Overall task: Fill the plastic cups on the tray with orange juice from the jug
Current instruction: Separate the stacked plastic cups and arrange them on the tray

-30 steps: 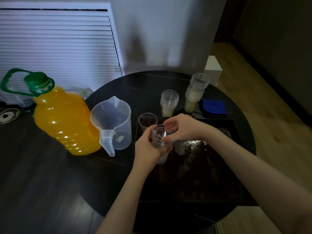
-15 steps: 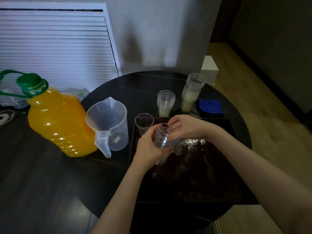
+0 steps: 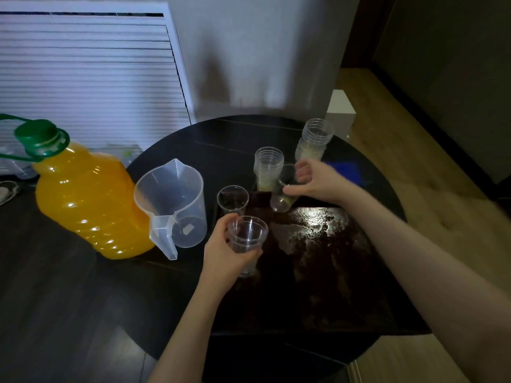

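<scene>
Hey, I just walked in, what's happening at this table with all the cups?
A person is setting out clear plastic cups on a dark tray on a round black table. The left hand grips a small stack of cups at the tray's near left, while the right hand holds a single cup, tilted, near the tray's far edge. One empty cup already stands upright. The measuring jug is empty, and the big orange juice bottle is capped, so no pouring has begun.

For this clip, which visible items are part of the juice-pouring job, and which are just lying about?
Job: left hand gripping a cup; right hand gripping another cup; empty cup; tray; clear jug; juice bottle; cup stacks.
Lying about: blue cloth; white box.
</scene>
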